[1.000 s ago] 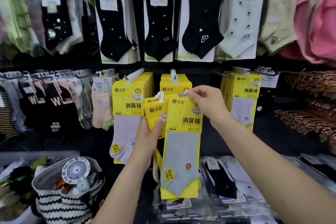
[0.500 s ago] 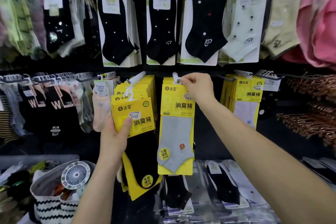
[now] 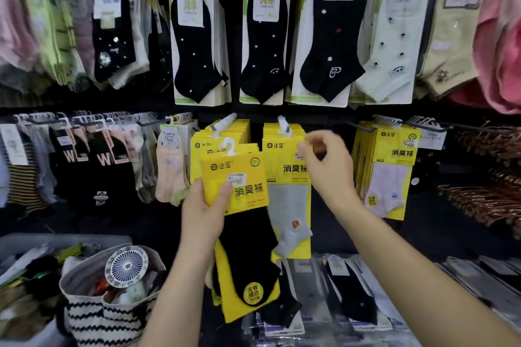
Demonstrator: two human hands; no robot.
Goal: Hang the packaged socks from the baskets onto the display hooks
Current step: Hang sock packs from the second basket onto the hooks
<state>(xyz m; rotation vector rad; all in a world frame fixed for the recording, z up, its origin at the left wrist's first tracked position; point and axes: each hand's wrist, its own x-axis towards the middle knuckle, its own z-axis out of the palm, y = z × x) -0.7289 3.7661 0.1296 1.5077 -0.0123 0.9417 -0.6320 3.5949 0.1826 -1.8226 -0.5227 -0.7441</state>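
My left hand (image 3: 203, 205) grips a yellow pack with a black sock (image 3: 242, 236) by the card's left edge, thumb (image 3: 225, 189) pressed flat on the front and the fingers hidden behind. The pack is upright in front of the display, its white plastic hanger (image 3: 229, 146) free at the top. More yellow card edges show behind it low down, so the hand carries more than one pack.

My right hand (image 3: 329, 169) is raised just beside it, apart from the left, fingers loosely curled. It is blurred, but I think nothing is between them. It sits in front of the upper right corner of the grey-sock pack (image 3: 287, 197), which hangs at the front of the middle hook (image 3: 283, 124).

Just left of that, the left hook (image 3: 222, 124) carries a stack of yellow packs (image 3: 197, 149), partly covered by the pack I hold. To the right, well apart, a third yellow stack (image 3: 390, 177) shows a pale sock.

Above hang black socks on white cards (image 3: 194, 45). Clear-wrapped packs (image 3: 349, 290) lie on the shelf below. At lower left stands a striped bag (image 3: 93, 315) with a small round fan (image 3: 127, 266) on top.
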